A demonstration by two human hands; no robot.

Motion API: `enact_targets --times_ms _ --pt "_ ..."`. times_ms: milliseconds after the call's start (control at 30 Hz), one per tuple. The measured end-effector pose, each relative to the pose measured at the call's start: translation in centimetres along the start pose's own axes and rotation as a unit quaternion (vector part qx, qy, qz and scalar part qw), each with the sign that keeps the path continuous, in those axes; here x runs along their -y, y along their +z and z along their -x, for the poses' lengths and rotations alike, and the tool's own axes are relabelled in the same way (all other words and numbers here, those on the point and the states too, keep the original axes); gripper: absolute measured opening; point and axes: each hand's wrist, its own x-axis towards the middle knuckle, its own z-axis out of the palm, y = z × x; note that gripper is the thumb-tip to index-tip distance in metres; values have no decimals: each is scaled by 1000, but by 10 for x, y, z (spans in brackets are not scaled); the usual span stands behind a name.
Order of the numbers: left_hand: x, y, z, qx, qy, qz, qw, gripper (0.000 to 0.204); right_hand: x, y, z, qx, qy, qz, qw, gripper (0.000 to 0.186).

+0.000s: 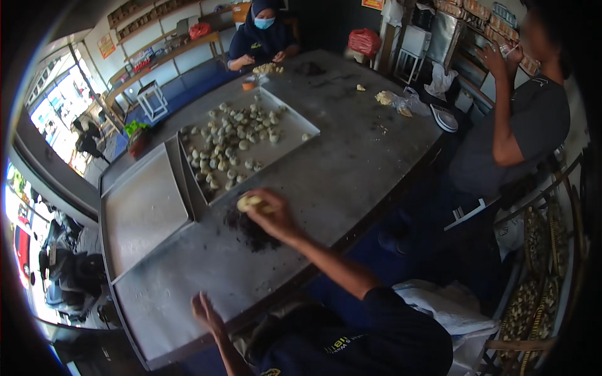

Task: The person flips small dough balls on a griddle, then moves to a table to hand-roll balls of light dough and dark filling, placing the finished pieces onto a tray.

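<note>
My right hand point(273, 214) reaches over the metal table point(338, 188) with its fingers closed round a pale yellow piece of dough point(246, 203). Just below it on the tabletop lies a spread of dark, crumbly stuff point(256, 235). My left hand point(207, 313) is near the table's front edge, fingers stretched out, holding nothing that I can see. Beyond my right hand, a shallow metal tray point(295, 119) carries many small, roundish, pale dough balls point(233, 135), mostly heaped toward its left side.
A second flat tray point(147, 197) lies at the left. Across the table a masked person point(263, 41) handles small pale pieces; another person point(527, 119) stands at the right. Dough in plastic point(401, 102) and a scale point(444, 118) sit at the far right edge.
</note>
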Motion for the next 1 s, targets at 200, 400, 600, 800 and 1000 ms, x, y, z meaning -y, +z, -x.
enact_targets --times_ms 200,400,600,800,1000 --pt "8 46 -61 134 -285 385 868 51 -33 143 67 202 42 98 974 49" --pt "46 6 -86 127 -222 271 928 45 -22 45 106 19 2 317 948 36" --pt "64 -1 -103 121 -80 296 944 37 -75 23 106 94 109 372 917 104" --pt "75 -25 -98 71 0 -140 988 24 -108 11 78 39 76 403 911 128" --pt "72 -32 -92 20 170 -308 936 13 -117 -18 66 78 114 264 955 108"
